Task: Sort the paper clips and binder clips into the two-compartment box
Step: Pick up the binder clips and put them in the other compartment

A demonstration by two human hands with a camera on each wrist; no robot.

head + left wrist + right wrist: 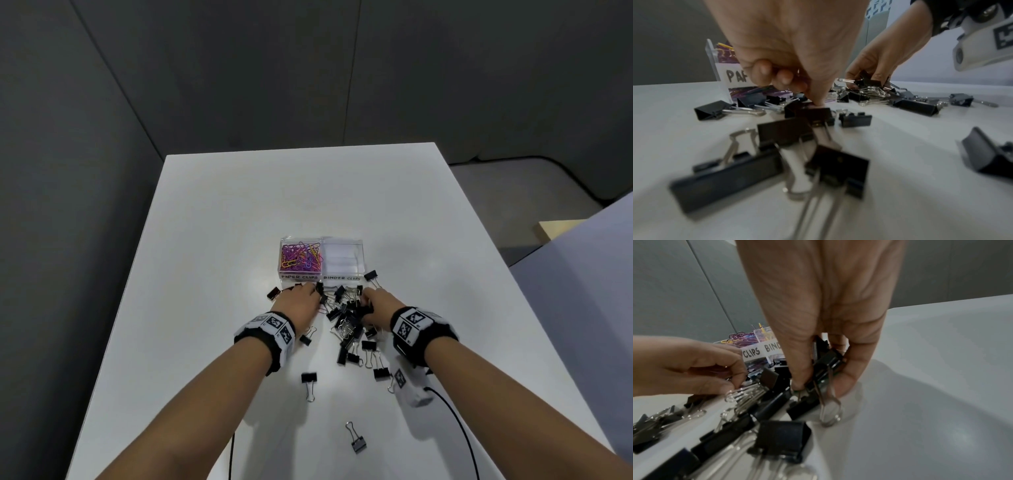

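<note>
Hands (789, 48) among binder clips (855, 120) (blurred)

Scattered binder clips (346, 322) crowd the box (359, 255) front; the table (308, 192) beyond lies open.

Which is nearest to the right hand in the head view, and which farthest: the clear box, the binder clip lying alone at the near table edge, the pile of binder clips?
From the right hand:
1. Pile of binder clips, touching it, on its left.
2. Clear box, just beyond the hand.
3. Lone binder clip, toward the near edge.
</note>
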